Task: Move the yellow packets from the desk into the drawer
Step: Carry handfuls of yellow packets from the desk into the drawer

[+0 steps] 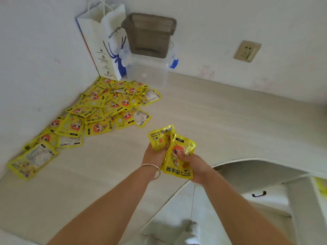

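yellow packets (pixel 172 151), glossy, cartoon-faced, bunched in both hands

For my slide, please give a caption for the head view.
Both hands hold yellow packets above the desk; many more lie in the corner.

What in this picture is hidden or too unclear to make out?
- Head view: the drawer at the right is cut off by the frame edge, so its contents are unclear.
- The held packets overlap in the left hand and right hand; their count is hidden.
- The pile of packets overlaps itself; lower ones are covered.
- Small print on the paper bag is too small.
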